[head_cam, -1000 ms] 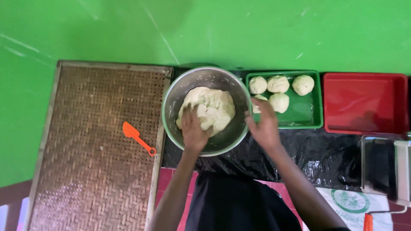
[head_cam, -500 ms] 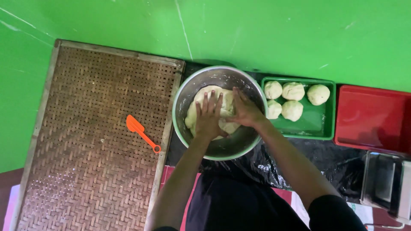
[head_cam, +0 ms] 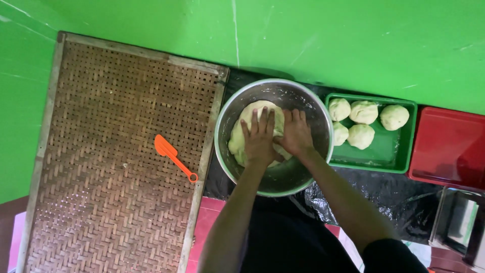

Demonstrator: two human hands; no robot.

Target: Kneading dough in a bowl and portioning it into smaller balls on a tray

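A steel bowl [head_cam: 262, 91] holds a pale lump of dough [head_cam: 239, 135]. My left hand [head_cam: 258, 139] lies flat on top of the dough with its fingers spread. Beside it, my right hand [head_cam: 294, 134] presses palm down on the dough's right side, fingers together and partly curled over it. Both hands sit inside the bowl and touch the dough. Most of the lump is hidden under them.
A woven bamboo tray [head_cam: 101, 151] lies to the left with an orange plastic scraper [head_cam: 173, 156] on it. Right of the bowl, a green tray [head_cam: 389, 151] holds several dough balls [head_cam: 364, 112]. Further right lie a red tray [head_cam: 449, 146] and a metal machine [head_cam: 462, 222].
My right hand came from the bowl's right rim onto the dough beside my left hand. Both hands now press flatter. The camera has shifted, so everything sits further right in view.
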